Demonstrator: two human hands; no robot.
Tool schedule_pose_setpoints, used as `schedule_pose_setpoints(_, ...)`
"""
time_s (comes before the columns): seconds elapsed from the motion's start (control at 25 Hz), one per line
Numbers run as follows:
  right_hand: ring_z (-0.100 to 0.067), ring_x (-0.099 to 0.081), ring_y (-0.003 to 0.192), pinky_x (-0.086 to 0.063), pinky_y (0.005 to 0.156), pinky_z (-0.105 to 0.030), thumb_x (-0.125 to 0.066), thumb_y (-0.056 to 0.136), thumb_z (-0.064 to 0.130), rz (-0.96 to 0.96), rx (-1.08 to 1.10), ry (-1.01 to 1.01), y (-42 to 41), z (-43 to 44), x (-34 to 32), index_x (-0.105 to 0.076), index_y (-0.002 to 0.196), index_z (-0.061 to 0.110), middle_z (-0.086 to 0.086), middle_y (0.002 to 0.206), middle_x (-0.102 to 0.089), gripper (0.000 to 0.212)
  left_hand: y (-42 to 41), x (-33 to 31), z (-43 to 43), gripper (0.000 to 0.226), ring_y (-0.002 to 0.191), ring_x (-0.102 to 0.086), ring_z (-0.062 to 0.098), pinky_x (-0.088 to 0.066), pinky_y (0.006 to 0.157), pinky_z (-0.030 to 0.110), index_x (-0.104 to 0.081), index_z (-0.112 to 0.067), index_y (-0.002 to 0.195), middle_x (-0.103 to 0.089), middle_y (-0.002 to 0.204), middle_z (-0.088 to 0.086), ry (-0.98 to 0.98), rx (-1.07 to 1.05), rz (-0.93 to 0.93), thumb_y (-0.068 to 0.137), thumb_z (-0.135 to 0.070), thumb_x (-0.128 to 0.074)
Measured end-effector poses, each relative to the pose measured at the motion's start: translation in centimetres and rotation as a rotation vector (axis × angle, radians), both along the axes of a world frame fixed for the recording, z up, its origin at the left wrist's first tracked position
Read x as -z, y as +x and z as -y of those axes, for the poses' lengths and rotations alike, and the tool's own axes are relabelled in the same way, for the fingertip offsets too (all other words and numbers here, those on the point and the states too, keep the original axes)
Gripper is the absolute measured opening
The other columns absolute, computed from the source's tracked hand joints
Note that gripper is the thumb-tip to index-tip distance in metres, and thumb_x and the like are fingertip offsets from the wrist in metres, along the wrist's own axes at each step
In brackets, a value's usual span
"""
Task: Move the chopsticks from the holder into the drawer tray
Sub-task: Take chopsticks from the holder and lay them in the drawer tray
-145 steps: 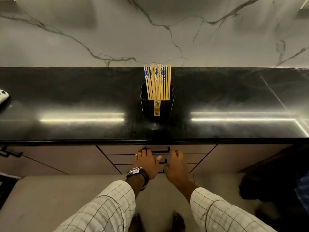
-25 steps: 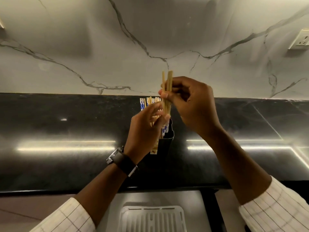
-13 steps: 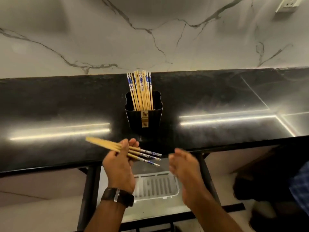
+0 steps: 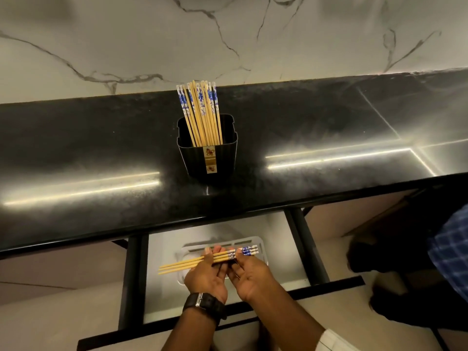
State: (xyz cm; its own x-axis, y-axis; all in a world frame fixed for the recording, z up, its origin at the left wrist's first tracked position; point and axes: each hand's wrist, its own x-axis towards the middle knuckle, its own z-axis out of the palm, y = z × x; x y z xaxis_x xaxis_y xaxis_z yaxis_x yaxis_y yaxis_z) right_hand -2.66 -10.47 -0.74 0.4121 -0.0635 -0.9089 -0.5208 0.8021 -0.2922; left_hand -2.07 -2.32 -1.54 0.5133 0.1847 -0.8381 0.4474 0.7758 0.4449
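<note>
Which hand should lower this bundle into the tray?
Left, probably. The left hand carries the chopsticks across its fingers, directly over the white tray. The right hand only steadies the blue ends.

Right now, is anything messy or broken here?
Nothing stands out. The holder stands upright on the counter, and both hands hold a few chopsticks neatly over the tray.
</note>
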Motion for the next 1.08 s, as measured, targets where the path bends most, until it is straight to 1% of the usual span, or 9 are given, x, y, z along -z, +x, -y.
schedule_pose_setpoints(0.12,-0.036,-0.067,0.112,-0.054,0.093,-0.042,-0.058,0.099,0.004,-0.038,0.001,-0.022,0.0,0.4,1.7,-0.06,0.128,-0.004,-0.025,0.119,-0.069,0.029,0.0,1.0,-1.0,0.032,0.113,-0.066,0.038,-0.053,0.095,0.046,-0.058,0.006,0.13,-0.067,0.123,0.026,-0.007,0.047,-0.05,0.099,-0.002,-0.057)
schedule_pose_setpoints(0.36,-0.031,-0.064,0.098,-0.057,0.076,-0.041,-0.053,0.101,0.001,-0.184,-0.052,-0.062,2.1,1.7,3.5,-0.06,0.125,-0.008,-0.022,0.112,-0.068,0.026,1.5,3.2,-4.1,0.029,0.112,-0.068,0.034,-0.052,0.101,0.049,-0.059,0.002,0.128,-0.069,0.124,0.021,0.039,-0.03,-0.183,0.099,-0.002,-0.057)
schedule_pose_setpoints(0.48,-0.029,-0.062,0.101,-0.054,0.089,-0.041,-0.048,0.104,0.005,-0.235,-0.071,-0.046,3.3,1.9,3.9,-0.059,0.125,-0.006,-0.018,0.097,-0.066,0.026,2.2,4.1,-4.3,0.029,0.116,-0.067,0.032,-0.051,0.103,0.05,-0.057,0.0,0.129,-0.069,0.118,0.018,0.026,-0.017,-0.234,0.101,-0.007,-0.057)
schedule_pose_setpoints(0.6,-0.03,-0.063,0.119,-0.049,0.1,-0.042,-0.043,0.107,0.012,-0.271,-0.049,-0.007,4.7,2.2,4.4,-0.057,0.129,-0.006,-0.02,0.123,-0.066,0.032,3.4,4.8,-4.2,0.015,0.115,-0.065,0.03,-0.046,0.109,0.051,-0.059,-0.007,0.114,-0.066,0.119,0.017,-0.036,-0.005,-0.272,0.104,-0.007,-0.048)
schedule_pose_setpoints(0.68,-0.032,-0.065,0.116,-0.054,0.09,-0.042,-0.048,0.105,0.013,-0.295,-0.028,0.026,5.1,2.4,4.7,-0.059,0.128,-0.003,-0.022,0.124,-0.067,0.03,4.2,5.3,-4.1,0.017,0.116,-0.064,0.029,-0.048,0.107,0.049,-0.059,-0.008,0.113,-0.066,0.118,0.017,-0.06,0.002,-0.291,0.106,-0.009,-0.044)
schedule_pose_setpoints(0.8,-0.034,-0.071,0.096,-0.057,0.071,-0.042,-0.056,0.102,0.018,-0.337,0.014,0.046,5.5,2.7,4.9,-0.06,0.122,-0.001,-0.024,0.103,-0.07,0.027,5.1,5.8,-4.0,0.033,0.121,-0.064,0.032,-0.052,0.091,0.05,-0.054,-0.007,0.137,-0.067,0.128,0.018,-0.08,0.022,-0.327,0.106,-0.017,-0.047)
schedule_pose_setpoints(0.84,-0.033,-0.071,0.097,-0.058,0.072,-0.041,-0.057,0.101,0.019,-0.351,0.033,0.049,5.7,2.7,5.0,-0.059,0.121,0.0,-0.024,0.101,-0.069,0.028,5.3,5.8,-3.9,0.034,0.122,-0.064,0.032,-0.052,0.09,0.05,-0.054,-0.007,0.138,-0.067,0.13,0.018,-0.088,0.035,-0.335,0.106,-0.018,-0.046)
schedule_pose_setpoints(0.96,-0.031,-0.069,0.11,-0.059,0.088,-0.039,-0.057,0.102,0.019,-0.377,0.073,0.047,6.1,2.7,4.9,-0.06,0.114,-0.001,-0.021,0.113,-0.068,0.024,5.7,6.2,-4.2,0.033,0.119,-0.063,0.033,-0.052,0.096,0.049,-0.058,-0.007,0.136,-0.065,0.129,0.019,-0.12,0.077,-0.37,0.106,-0.017,-0.045)
schedule_pose_setpoints(1.08,-0.03,-0.063,0.118,-0.056,0.092,-0.04,-0.055,0.102,0.015,-0.383,0.017,0.009,6.2,2.7,4.6,-0.058,0.096,-0.001,-0.02,0.101,-0.062,0.018,5.5,6.6,-4.4,0.033,0.094,-0.059,0.031,-0.05,0.098,0.045,-0.058,-0.007,0.135,-0.06,0.116,0.019,-0.106,0.113,-0.38,0.106,-0.018,-0.046)
